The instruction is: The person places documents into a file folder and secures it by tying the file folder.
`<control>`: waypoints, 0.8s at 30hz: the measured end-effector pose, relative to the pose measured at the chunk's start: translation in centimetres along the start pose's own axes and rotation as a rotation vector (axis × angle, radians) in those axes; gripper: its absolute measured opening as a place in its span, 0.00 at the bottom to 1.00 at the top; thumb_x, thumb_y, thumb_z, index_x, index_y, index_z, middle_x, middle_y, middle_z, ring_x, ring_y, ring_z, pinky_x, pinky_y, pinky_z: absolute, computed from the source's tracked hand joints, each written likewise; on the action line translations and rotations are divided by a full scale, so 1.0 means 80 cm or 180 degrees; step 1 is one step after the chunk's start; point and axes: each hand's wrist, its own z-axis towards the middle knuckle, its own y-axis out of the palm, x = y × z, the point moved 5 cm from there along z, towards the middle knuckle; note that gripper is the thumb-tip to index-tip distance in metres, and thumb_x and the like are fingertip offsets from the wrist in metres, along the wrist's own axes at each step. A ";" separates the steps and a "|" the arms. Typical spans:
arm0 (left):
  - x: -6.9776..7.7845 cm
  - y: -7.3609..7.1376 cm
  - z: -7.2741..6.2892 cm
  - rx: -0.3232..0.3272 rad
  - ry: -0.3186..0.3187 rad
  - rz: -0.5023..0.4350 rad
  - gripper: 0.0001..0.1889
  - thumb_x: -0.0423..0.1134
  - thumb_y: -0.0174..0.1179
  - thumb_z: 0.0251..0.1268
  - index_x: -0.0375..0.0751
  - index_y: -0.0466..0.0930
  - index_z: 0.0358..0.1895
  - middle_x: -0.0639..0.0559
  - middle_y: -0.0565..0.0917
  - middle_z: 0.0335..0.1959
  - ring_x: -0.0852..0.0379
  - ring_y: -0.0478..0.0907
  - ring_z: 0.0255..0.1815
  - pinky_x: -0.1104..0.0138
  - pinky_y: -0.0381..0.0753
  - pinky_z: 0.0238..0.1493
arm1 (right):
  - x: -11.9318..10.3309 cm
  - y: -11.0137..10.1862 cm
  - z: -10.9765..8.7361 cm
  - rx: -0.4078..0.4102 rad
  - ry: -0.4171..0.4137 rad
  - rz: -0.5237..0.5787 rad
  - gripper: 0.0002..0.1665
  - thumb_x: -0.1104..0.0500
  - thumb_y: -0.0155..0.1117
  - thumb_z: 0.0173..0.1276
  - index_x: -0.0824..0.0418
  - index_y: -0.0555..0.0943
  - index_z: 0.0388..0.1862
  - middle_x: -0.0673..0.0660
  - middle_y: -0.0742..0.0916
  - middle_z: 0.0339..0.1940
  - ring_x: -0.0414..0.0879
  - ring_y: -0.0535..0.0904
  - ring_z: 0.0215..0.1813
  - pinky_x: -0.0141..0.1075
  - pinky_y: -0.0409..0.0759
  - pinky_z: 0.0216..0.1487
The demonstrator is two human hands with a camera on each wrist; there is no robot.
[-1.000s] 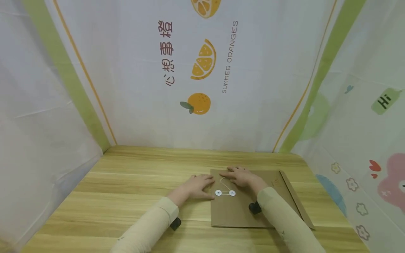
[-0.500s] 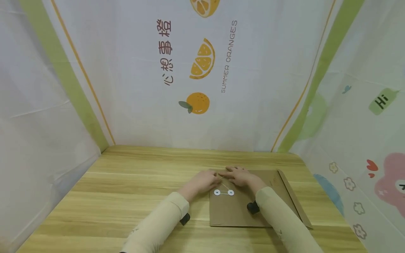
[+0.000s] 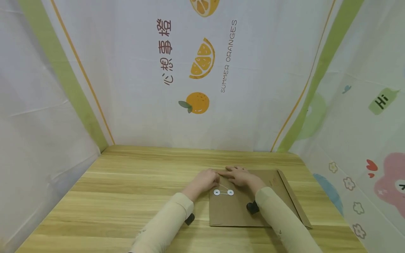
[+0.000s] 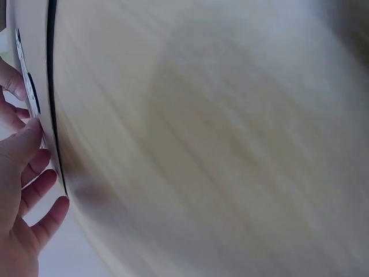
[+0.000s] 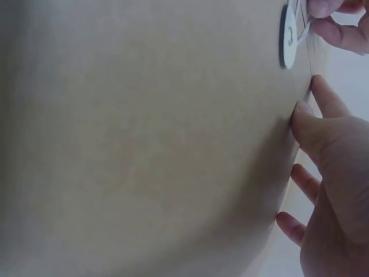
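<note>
A brown kraft paper document envelope (image 3: 234, 212) lies flat on the wooden table, with two white round buttons (image 3: 216, 192) near its left edge. White string (image 5: 303, 32) runs between the buttons and on up from the right-hand one. At the envelope's upper left, my left hand (image 3: 205, 180) pinches the string's loose end between thumb and forefinger. My right hand (image 3: 239, 175) rests on the envelope close by, its fingers spread and fairly straight toward the far edge. In the right wrist view a button (image 5: 289, 38) sits just short of the left fingertips (image 5: 326, 29).
The wooden table (image 3: 136, 182) reaches left of the envelope. White printed cloth (image 3: 142, 116) hangs behind it and along both sides. A folded edge (image 3: 294, 196) runs down the envelope's right side. Small black wrist devices (image 3: 253, 207) sit under both sleeves.
My left hand has moved right from the envelope's left edge to the string, and its spread fingers have curled into a pinch on it. The right hand stays in place.
</note>
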 end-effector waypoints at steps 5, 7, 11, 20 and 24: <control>0.000 0.007 0.004 -0.0130 -0.0093 0.0203 0.04 0.39 0.62 0.65 0.47 0.85 0.35 0.57 0.82 0.35 0.57 0.77 0.42 0.66 0.78 0.42 | 0.002 0.002 0.000 -0.0006 0.0006 -0.0014 0.30 0.59 0.50 0.76 0.41 0.62 0.74 0.60 0.61 0.75 0.67 0.51 0.73 0.65 0.48 0.66; 0.001 0.008 0.004 -0.0186 -0.0060 0.0371 0.04 0.40 0.61 0.66 0.47 0.84 0.36 0.55 0.82 0.36 0.56 0.77 0.42 0.66 0.78 0.42 | 0.002 0.002 0.000 -0.0006 0.0006 -0.0005 0.30 0.59 0.49 0.76 0.41 0.63 0.74 0.60 0.61 0.75 0.67 0.51 0.73 0.66 0.48 0.66; 0.005 0.007 -0.002 -0.0356 0.0017 0.0502 0.04 0.40 0.59 0.68 0.47 0.82 0.37 0.54 0.81 0.36 0.57 0.78 0.40 0.67 0.79 0.40 | 0.003 0.003 0.001 0.0016 0.0005 0.0011 0.29 0.59 0.50 0.76 0.42 0.64 0.73 0.60 0.61 0.75 0.67 0.51 0.72 0.66 0.48 0.66; 0.014 0.003 -0.025 -0.0363 0.0251 0.0340 0.09 0.38 0.53 0.72 0.44 0.81 0.33 0.52 0.83 0.34 0.53 0.80 0.42 0.63 0.79 0.46 | 0.005 0.008 0.000 0.0085 -0.0020 -0.0037 0.29 0.59 0.50 0.76 0.41 0.65 0.73 0.59 0.62 0.75 0.67 0.52 0.72 0.66 0.49 0.66; 0.015 0.006 -0.034 -0.0402 0.0247 0.0368 0.10 0.39 0.52 0.72 0.45 0.80 0.32 0.52 0.82 0.33 0.52 0.80 0.44 0.63 0.79 0.46 | 0.004 0.009 -0.003 0.0100 -0.0049 -0.0032 0.29 0.59 0.50 0.76 0.41 0.65 0.73 0.59 0.62 0.75 0.67 0.52 0.72 0.66 0.49 0.66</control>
